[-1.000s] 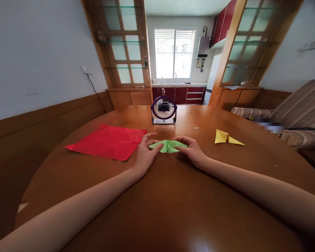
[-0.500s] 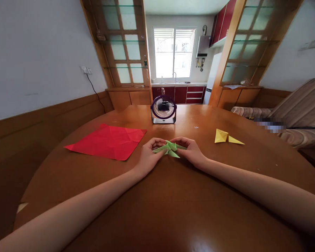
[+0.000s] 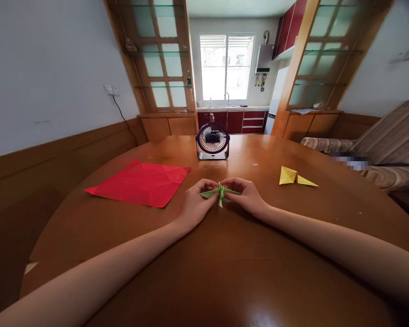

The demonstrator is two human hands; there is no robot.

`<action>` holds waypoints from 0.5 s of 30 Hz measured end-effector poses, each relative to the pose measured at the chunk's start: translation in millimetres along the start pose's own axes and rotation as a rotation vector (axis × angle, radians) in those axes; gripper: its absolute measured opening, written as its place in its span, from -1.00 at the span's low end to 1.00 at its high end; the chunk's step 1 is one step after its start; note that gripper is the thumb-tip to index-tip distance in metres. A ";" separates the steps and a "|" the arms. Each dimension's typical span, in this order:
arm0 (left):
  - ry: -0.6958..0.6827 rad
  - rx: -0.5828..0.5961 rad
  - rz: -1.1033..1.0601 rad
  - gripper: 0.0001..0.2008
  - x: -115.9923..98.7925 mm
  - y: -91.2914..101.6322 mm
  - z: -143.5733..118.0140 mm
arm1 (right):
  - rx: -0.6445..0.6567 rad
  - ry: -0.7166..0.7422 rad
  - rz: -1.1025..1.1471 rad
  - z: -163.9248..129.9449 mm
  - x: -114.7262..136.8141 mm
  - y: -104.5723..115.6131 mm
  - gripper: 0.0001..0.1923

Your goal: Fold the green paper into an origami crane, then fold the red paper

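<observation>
A small green origami figure [image 3: 221, 192] sits between my two hands, with a wing-like point to each side and one narrow point towards me. My left hand [image 3: 198, 200] pinches its left half, thumb in front and fingers behind. From the other side my right hand [image 3: 247, 196] grips the right half in the same way. The fingertips nearly meet at the upright middle fold and hide part of the paper. Left of my hands lies a creased red sheet of paper [image 3: 143, 184]. To the right rests a folded yellow paper piece [image 3: 289, 176].
A small purple desk fan [image 3: 213, 140] stands beyond my hands on the round wooden table [image 3: 225, 281]. A striped armchair [image 3: 391, 141] is at the right, past the table edge. A wall with a socket [image 3: 112, 90] and cord borders the left side.
The green figure's middle has been pressed narrower and more upright. Its front point has swung left and now points straight at me. Both hands have stayed nearly in place.
</observation>
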State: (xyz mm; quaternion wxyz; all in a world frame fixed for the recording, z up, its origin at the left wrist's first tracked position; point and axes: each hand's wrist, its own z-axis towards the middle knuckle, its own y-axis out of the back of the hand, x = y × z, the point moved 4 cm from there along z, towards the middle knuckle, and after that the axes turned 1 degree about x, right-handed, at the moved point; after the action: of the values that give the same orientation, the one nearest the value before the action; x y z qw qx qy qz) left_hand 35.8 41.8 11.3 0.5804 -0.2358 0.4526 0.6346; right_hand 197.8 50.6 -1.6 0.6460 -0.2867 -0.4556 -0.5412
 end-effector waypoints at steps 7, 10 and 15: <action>0.007 0.008 -0.032 -0.79 4.8 0.8 1.4 | 0.010 -0.007 -0.006 0.4 0.5 0.1 -0.69; 0.024 0.001 -0.081 -0.76 5.7 0.4 2.1 | 0.011 -0.011 0.013 0.2 1.3 0.4 -0.68; 0.074 0.005 -0.169 -0.70 3.7 -1.1 1.6 | 0.010 -0.020 0.034 -0.7 2.9 0.9 -0.68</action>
State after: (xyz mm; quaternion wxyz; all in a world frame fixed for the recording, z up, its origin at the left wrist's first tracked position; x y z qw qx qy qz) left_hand 36.4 45.0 8.8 0.6155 -0.2950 0.4536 0.5731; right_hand 198.9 48.9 0.8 0.6520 -0.2966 -0.4598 -0.5248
